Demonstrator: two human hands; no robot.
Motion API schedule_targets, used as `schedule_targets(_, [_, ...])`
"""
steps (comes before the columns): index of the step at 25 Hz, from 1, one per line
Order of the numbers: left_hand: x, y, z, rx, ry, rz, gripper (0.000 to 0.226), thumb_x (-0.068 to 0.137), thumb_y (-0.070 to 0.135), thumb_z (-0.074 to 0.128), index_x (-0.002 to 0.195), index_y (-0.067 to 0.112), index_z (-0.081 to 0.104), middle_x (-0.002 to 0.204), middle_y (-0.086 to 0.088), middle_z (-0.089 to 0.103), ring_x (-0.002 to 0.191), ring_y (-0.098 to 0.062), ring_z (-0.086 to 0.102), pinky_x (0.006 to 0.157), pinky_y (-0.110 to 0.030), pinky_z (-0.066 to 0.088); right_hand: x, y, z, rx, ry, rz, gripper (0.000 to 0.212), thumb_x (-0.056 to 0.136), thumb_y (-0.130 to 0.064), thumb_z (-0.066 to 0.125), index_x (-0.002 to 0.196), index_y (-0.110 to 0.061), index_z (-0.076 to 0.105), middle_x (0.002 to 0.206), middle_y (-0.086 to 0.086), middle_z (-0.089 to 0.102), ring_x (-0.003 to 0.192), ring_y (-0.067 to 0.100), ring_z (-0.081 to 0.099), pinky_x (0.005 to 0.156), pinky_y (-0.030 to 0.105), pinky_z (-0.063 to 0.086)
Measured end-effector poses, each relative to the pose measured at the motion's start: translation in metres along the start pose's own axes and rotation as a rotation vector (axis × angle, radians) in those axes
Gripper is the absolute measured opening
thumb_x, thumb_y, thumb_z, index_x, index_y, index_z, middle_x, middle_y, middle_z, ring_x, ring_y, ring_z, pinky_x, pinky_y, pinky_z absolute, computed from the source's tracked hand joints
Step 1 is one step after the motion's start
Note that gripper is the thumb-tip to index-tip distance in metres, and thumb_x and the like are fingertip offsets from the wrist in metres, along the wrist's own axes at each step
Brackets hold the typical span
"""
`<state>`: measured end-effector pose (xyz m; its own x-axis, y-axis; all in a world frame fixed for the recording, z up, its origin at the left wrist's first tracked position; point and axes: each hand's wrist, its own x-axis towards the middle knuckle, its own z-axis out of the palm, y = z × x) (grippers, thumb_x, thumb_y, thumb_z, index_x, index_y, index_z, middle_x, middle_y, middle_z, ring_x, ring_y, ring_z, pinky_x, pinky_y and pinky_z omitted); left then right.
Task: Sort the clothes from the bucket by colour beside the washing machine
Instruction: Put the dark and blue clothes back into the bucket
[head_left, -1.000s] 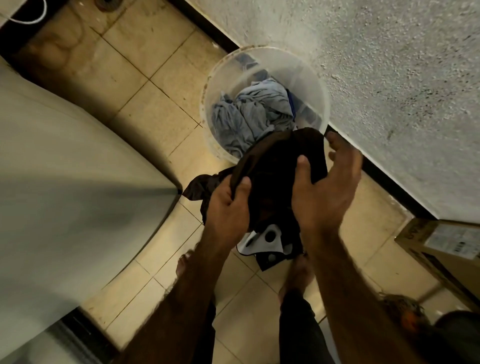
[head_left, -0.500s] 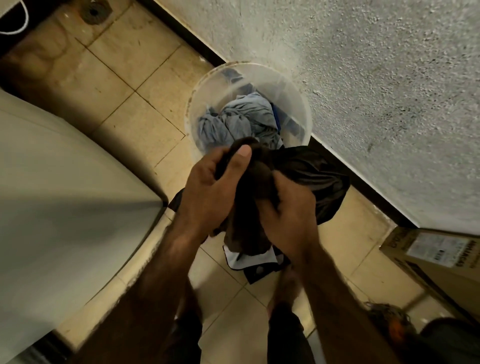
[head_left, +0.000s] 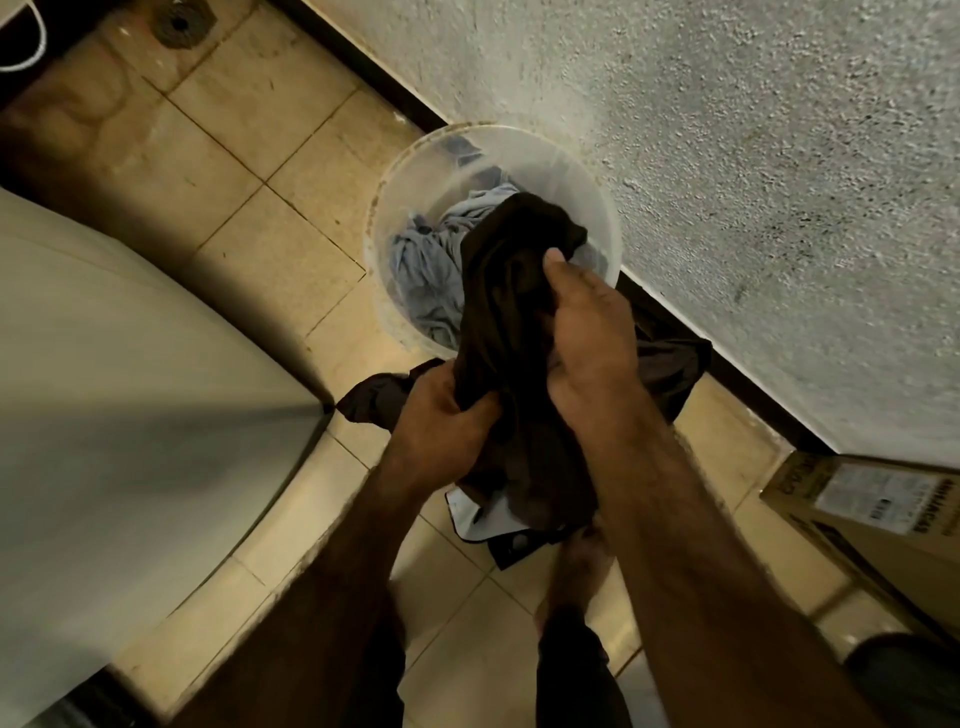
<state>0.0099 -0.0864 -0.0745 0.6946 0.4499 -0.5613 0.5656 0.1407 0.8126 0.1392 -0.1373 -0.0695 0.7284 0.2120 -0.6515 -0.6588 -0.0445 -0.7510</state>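
1. Step in hand: mid-sort, one item out of the bucket (head_left: 375, 244) and not yet put down.
2. Both hands were clamped on the same dark brown garment (head_left: 506, 291). The left hand (head_left: 441, 423) gripped a bunch of its lower part. The right hand (head_left: 589, 332) held the upper part, thumb pressed on the top fold. The hands were close together but not touching.
3. The garment hung in the air over the bucket's near rim, its tail dropping toward the floor in front of the person's bare foot (head_left: 576, 566).
4. The translucent bucket stood on the floor against the wall (head_left: 779, 156), with grey-blue clothes (head_left: 423, 270) bunched inside.
5. Dark clothes (head_left: 371, 395) lay on the floor just near of the bucket, and a white-and-black piece (head_left: 480, 517) lay beside them. Probably the darks pile.
6. Next move, as a judgement: lower the brown garment onto that dark pile and let go with both hands. The grey-blue load then needs its own spot on the floor, apart from the darks.
7. Surface: beige tiled floor (head_left: 234, 156), stained, with dark grout lines.
8. Room: the washing machine (head_left: 130, 364) filled the left side and the rough textured wall ran along the right over black skirting (head_left: 363, 62). A cardboard box (head_left: 878, 514) sat near right, and a floor drain (head_left: 182, 21) far left.
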Motion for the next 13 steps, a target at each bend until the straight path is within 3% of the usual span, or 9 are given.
schedule_targets(3, [0.004,0.015,0.006,-0.022,0.165,0.027,0.02,0.1,0.022,0.057,0.085,0.023,0.07,0.078,-0.004,0.075,0.072,-0.024,0.073,0.067,-0.042,0.059,0.0,0.014,-0.021,-0.199,-0.07,-0.124,0.031,0.096,-0.041,0.065,0.114,-0.016,0.074,0.11,-0.001,0.076,0.108,0.011,0.07,0.095,0.03,0.057])
schedule_targets(5, [0.007,0.027,0.005,-0.086,0.196,0.027,0.019,0.101,0.026,0.057,0.095,0.019,0.074,0.086,-0.009,0.076,0.079,-0.026,0.073,0.073,-0.045,0.061,-0.013,0.023,-0.038,-0.223,-0.264,0.01,0.036,0.092,-0.056,0.062,0.11,-0.028,0.075,0.115,-0.005,0.076,0.112,0.008,0.069,0.1,0.028,0.054])
schedule_targets(7, [0.019,0.029,0.002,-0.131,0.232,0.018,0.021,0.102,0.027,0.056,0.102,0.017,0.074,0.091,-0.009,0.077,0.083,-0.027,0.074,0.077,-0.046,0.062,-0.026,0.032,-0.052,-0.125,-0.454,0.227,0.042,0.08,-0.065,0.061,0.106,-0.033,0.073,0.109,-0.011,0.078,0.105,0.005,0.072,0.103,0.029,0.054])
schedule_targets(9, [0.036,0.028,-0.003,-0.126,0.258,0.003,0.021,0.102,0.027,0.056,0.105,0.015,0.073,0.091,-0.006,0.076,0.082,-0.023,0.074,0.074,-0.042,0.062,-0.04,0.04,-0.062,-0.313,-0.575,0.225,0.054,0.075,-0.068,0.071,0.115,-0.032,0.068,0.108,-0.014,0.077,0.105,0.005,0.072,0.099,0.031,0.057])
schedule_targets(11, [0.048,0.024,-0.005,-0.14,0.19,-0.015,0.023,0.102,0.029,0.056,0.11,0.014,0.072,0.092,0.0,0.075,0.083,-0.013,0.073,0.072,-0.03,0.059,-0.048,0.048,-0.063,-0.495,-0.514,0.024,0.046,0.08,-0.046,0.081,0.121,-0.028,0.068,0.112,-0.006,0.076,0.107,0.01,0.072,0.096,0.04,0.059])
schedule_targets(13, [0.048,0.025,-0.005,-0.193,0.082,-0.048,0.029,0.101,0.039,0.053,0.115,0.019,0.069,0.103,0.006,0.074,0.093,-0.005,0.071,0.079,-0.02,0.056,-0.049,0.048,-0.058,-0.407,-0.359,-0.113,0.033,0.09,-0.021,0.076,0.122,-0.016,0.07,0.114,0.001,0.077,0.108,0.017,0.073,0.097,0.046,0.058])
